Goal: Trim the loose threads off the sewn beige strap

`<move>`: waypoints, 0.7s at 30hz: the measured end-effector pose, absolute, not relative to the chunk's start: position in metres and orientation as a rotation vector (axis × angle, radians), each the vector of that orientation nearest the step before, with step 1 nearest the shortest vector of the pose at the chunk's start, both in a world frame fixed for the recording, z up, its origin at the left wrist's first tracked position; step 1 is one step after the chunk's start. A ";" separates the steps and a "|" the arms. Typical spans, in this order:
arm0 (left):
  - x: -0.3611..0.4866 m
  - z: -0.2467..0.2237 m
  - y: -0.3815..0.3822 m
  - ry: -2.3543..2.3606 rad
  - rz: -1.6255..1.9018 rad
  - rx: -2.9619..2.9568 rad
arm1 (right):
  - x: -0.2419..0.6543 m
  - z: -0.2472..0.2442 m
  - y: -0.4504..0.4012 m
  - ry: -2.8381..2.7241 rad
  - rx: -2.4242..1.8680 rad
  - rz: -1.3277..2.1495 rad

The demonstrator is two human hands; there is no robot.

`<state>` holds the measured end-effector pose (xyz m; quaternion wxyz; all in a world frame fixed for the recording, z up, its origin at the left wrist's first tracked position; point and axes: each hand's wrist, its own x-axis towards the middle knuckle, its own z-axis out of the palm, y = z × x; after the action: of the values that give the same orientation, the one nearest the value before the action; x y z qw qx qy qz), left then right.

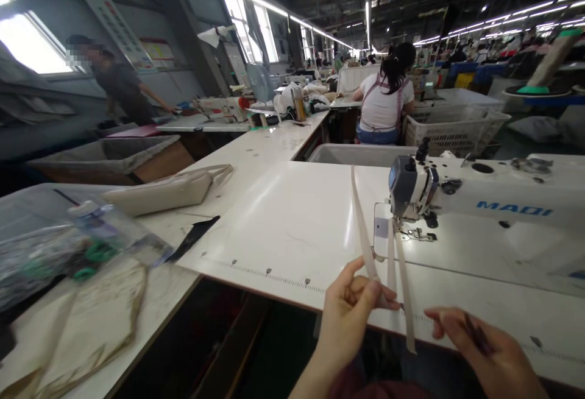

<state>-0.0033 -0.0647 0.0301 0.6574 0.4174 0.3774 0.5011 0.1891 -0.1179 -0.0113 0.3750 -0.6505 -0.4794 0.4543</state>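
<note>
My left hand (350, 304) is closed on a pale fabric strip (362, 228), pinched between thumb and fingers. The strip runs up from the fingers across the white tabletop. Another length of strip (406, 301) hangs from the needle area of the sewing machine (484, 198) over the table's front edge, just right of those fingers. To the right, my right hand (484, 347) is curled, thumb and index finger together, apart from the strips. Something dark and slim shows in its palm; its kind is unclear.
A ruler scale (287, 277) marks the white table's front edge. At left lie a cream fabric bag (169, 192), folded cream fabric (98, 314) and a clear bottle (98, 222). A person (381, 97) sits ahead beside a white basket (452, 128); another person (123, 85) stands far left.
</note>
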 end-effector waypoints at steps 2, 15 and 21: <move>0.001 0.026 -0.078 0.864 1.111 0.994 | 0.172 0.014 -0.094 -1.253 -1.482 1.185; -0.018 0.021 -0.059 1.024 1.133 0.950 | 0.134 0.012 -0.066 -1.496 -1.325 1.414; -0.013 0.008 -0.069 1.071 1.120 1.049 | 0.130 0.021 -0.029 -1.517 -1.304 1.272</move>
<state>-0.0133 -0.0693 0.0081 0.5932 0.4513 0.4608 0.4817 0.1301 -0.0285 0.0209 0.3760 -0.5099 -0.5929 0.4972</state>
